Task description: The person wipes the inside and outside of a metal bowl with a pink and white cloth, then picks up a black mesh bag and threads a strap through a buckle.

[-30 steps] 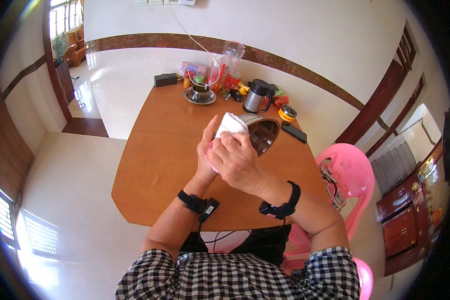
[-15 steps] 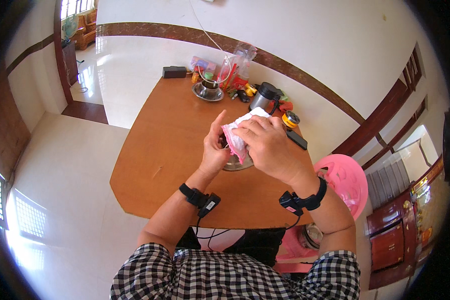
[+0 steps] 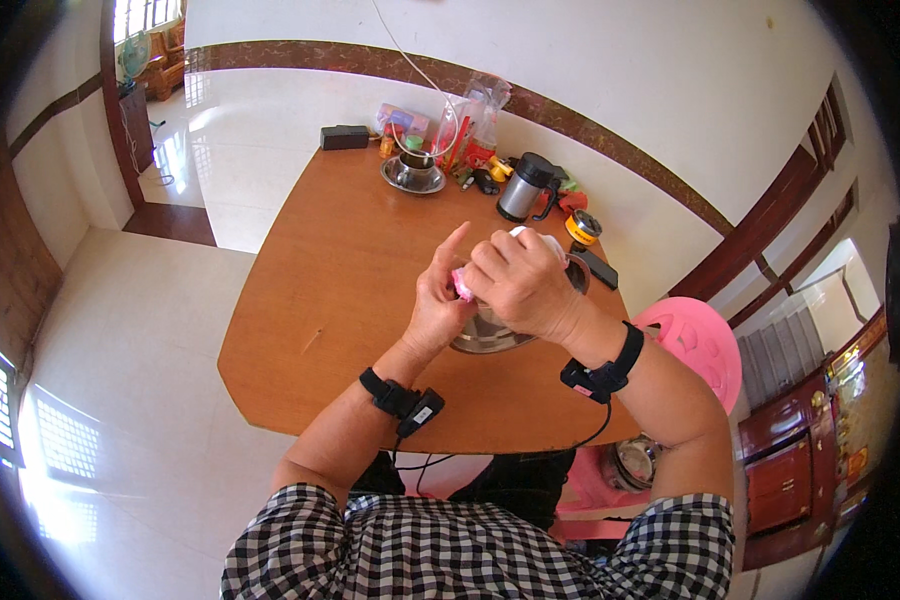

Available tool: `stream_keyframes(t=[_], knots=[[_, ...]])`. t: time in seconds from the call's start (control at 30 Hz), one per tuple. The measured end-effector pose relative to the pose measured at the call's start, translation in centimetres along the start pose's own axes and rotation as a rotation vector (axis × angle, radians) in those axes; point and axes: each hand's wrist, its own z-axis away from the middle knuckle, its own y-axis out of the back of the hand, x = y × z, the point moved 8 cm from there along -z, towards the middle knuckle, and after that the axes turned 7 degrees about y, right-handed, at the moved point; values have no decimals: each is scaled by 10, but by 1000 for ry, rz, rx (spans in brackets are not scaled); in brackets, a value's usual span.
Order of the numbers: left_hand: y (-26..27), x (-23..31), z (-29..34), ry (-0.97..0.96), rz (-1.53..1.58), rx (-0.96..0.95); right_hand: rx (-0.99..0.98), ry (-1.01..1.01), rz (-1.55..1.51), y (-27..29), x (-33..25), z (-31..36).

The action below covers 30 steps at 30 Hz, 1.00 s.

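Pink-white packet (image 3: 462, 282) pinched between left hand (image 3: 437, 305) and right hand (image 3: 518, 283), both gripping it above steel bowl (image 3: 482, 332) on wooden table (image 3: 340, 270).

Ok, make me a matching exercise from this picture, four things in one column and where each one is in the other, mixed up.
Things:
1. metal bowl
2. steel jug
3. pink chair
4. black box

Places:
A. far left corner of the wooden table
B. beside the table, on the person's right
C. under the two hands
D. far edge, among the clutter

Pairs: 1-C, 2-D, 3-B, 4-A
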Motion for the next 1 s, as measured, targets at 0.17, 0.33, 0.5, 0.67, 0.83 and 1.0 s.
stream_keyframes(t=[0.17, 0.33, 0.5, 0.67, 0.83, 1.0], knots=[[11, 3, 0, 132, 149, 34, 37, -113, 120, -5, 34, 19], [27, 6, -3, 138, 209, 152, 128, -493, 97, -28, 86, 70], [42, 0, -4, 112, 297, 274, 216, -1065, -170, -65, 104, 125], [50, 3, -2, 90, 250, 354, 567, -1457, -615, -128, 75, 172], [60, 9, 1, -2, 266, 466, 1057, -1523, -1214, -179, 28, 157], [67, 11, 4, -35, 265, 519, 1005, -1681, -1717, -180, -27, 112]])
